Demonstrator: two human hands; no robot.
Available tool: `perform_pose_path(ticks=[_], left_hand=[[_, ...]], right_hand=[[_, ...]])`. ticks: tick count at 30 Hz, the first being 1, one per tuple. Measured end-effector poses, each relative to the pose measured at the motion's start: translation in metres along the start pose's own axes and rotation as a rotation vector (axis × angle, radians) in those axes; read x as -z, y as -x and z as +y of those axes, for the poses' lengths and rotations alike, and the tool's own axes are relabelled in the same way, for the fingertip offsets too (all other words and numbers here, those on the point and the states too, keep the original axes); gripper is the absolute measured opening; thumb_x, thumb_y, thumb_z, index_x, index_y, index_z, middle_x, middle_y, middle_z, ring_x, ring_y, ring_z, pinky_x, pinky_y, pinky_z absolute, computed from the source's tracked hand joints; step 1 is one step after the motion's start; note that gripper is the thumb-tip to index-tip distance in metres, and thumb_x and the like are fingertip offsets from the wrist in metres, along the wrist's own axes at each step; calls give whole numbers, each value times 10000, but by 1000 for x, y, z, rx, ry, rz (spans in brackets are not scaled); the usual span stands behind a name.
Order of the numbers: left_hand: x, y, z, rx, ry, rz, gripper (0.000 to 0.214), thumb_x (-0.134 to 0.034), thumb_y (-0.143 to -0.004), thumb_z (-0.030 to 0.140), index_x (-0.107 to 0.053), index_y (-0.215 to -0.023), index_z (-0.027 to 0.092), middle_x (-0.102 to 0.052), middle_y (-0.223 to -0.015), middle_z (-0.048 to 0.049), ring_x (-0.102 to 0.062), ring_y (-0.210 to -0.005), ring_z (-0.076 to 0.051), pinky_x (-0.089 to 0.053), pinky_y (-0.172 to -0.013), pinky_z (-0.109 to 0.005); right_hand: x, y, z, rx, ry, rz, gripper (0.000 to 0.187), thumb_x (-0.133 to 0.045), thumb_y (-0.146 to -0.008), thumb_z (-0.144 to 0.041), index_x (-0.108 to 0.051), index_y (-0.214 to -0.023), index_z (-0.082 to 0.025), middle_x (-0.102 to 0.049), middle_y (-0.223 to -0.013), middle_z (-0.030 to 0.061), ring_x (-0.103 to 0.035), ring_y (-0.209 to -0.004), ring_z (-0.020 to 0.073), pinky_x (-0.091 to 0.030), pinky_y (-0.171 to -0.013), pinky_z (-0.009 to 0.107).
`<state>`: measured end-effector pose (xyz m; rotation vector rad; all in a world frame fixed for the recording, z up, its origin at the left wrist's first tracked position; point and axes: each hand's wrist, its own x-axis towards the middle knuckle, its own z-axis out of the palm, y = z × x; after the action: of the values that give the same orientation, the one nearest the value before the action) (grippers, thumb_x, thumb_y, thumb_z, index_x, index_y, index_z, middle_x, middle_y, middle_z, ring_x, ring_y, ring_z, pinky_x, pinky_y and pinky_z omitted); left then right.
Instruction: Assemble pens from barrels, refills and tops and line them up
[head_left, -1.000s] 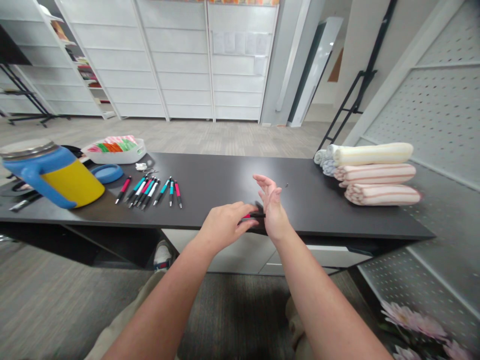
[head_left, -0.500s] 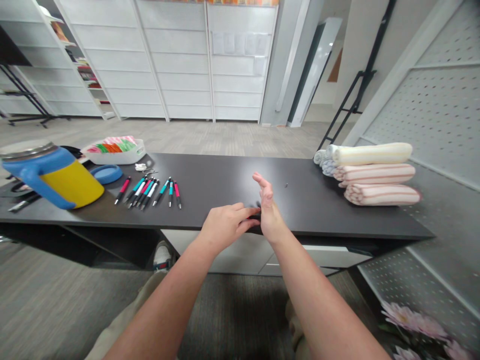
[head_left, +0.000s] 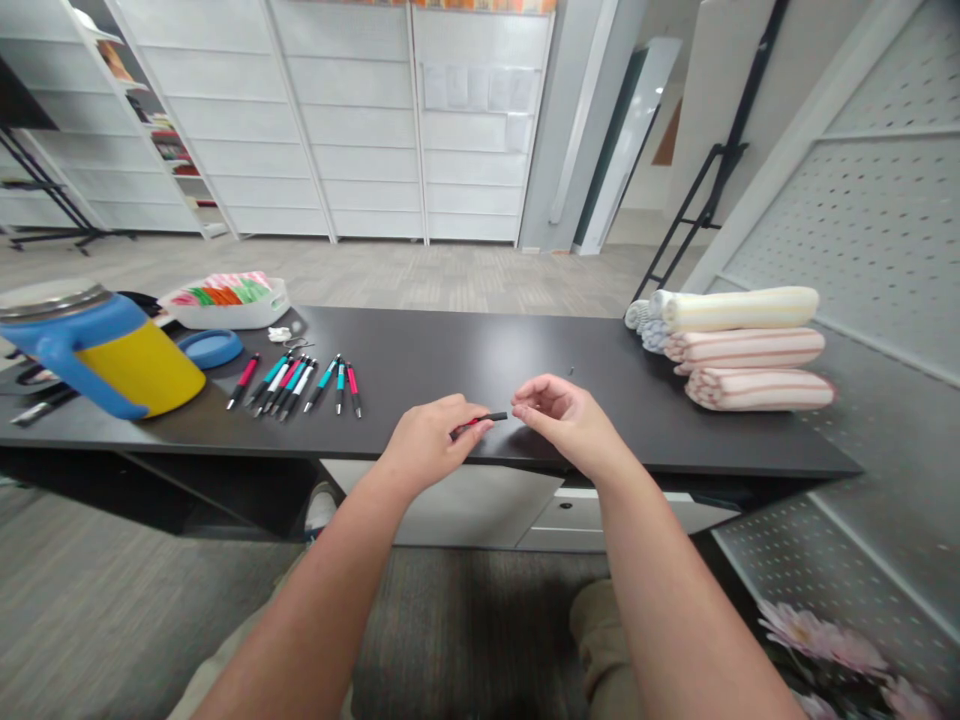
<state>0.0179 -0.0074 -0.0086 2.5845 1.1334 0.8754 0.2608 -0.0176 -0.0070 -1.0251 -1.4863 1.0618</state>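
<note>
My left hand (head_left: 429, 436) is closed around a pen (head_left: 491, 417) with a red body, its black end pointing right, just above the front of the dark tabletop (head_left: 465, 345). Facing that end is my right hand (head_left: 568, 420), a small gap away, thumb and fingertips pinched together. Whatever those fingertips hold, if anything, is too small to make out. A tiny dark piece (head_left: 571, 371) lies on the table beyond my right hand. Left of my hands is a group of pens (head_left: 285, 385) in pink, teal and white, all with black grips.
A large blue and yellow mug (head_left: 142, 360) stands at the left beside a blue lid (head_left: 210, 347). Behind them is a white basket (head_left: 236, 317) of colourful packets. Rolled towels (head_left: 757, 348) are stacked at the right end. White drawers (head_left: 577, 512) sit beneath the tabletop.
My right hand has turned from upright with fingers extended to a pinch, and has moved off the pen's end. My left hand has shifted slightly left, exposing more of the pen.
</note>
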Motion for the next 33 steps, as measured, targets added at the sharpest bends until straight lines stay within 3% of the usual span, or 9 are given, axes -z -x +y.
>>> perform_pose_path(ticks=[12, 18, 22, 33], left_hand=[[0, -1, -2, -4, -11, -22, 284, -550, -1056, 404, -774, -1150, 257, -747, -966, -35, -684, -831, -165, -482, -736, -273], [1, -2, 1, 94, 32, -23, 246, -617, -1018, 434, -717, -1172, 270, -773, -1046, -25, -725, -933, -200, -514, -799, -295], [0, -1, 1, 149, 7, -34, 339, -690, -970, 491, -659, -1243, 292, -767, -992, 4, -728, -867, -202, -500, -757, -298], [-5, -1, -2, 131, -78, -60, 230, -679, -985, 452, -668, -1169, 315, -796, -1078, 15, -751, -925, -219, -478, -738, -301]], right_hand=[[-2, -1, 6, -46, -76, -48, 414, -918, -734, -481, -639, -917, -235, -791, -976, 49, -747, -868, 191, -604, -873, 367], [-3, -1, 7, -58, -90, -41, 411, -940, -706, -429, -638, -903, -232, -803, -984, 52, -761, -857, 190, -613, -850, 362], [-4, 0, 7, -57, -56, -42, 406, -947, -697, -416, -653, -902, -227, -803, -965, 50, -756, -834, 183, -613, -833, 351], [-10, 1, -1, -87, -28, -37, 421, -959, -658, -420, -684, -895, -209, -788, -890, 46, -734, -761, 167, -613, -782, 333]])
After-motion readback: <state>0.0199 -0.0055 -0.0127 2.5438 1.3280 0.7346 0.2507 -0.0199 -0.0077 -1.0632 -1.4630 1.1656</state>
